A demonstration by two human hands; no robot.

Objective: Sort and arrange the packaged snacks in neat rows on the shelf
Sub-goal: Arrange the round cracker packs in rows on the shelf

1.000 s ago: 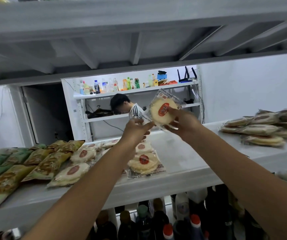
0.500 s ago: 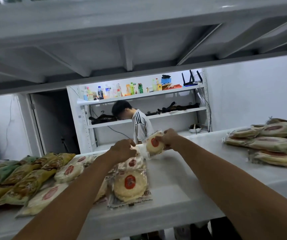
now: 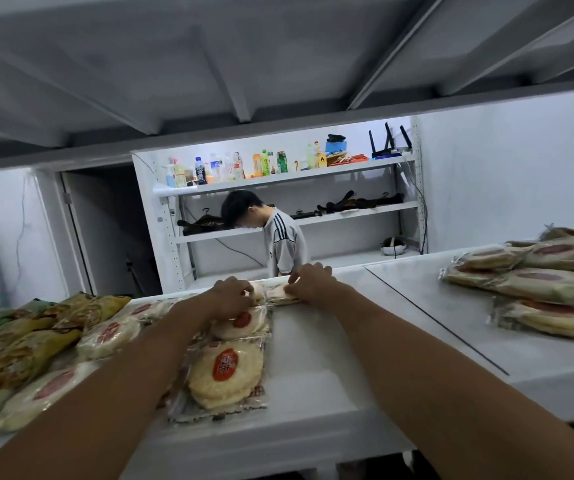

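Note:
A round pale cake in a clear packet (image 3: 280, 295) lies at the far edge of the white shelf (image 3: 330, 358). My left hand (image 3: 231, 296) pinches its left end and my right hand (image 3: 309, 282) grips its right end, both with curled fingers. In front of it two more packets of the same cake (image 3: 226, 372) lie in a column towards me, each with a red label. Left of that column lie more cake packets (image 3: 108, 336), and further left green and yellow snack bags (image 3: 18, 348).
A loose pile of cake packets (image 3: 535, 289) sits on the right part of the shelf. Another shelf board hangs close overhead. Behind the shelf a person (image 3: 278, 237) stands in front of a white rack (image 3: 289, 178) with bottles.
Both hands have carried the cake packet from up in the air down and away to the shelf's far edge, where it now lies flat behind the column.

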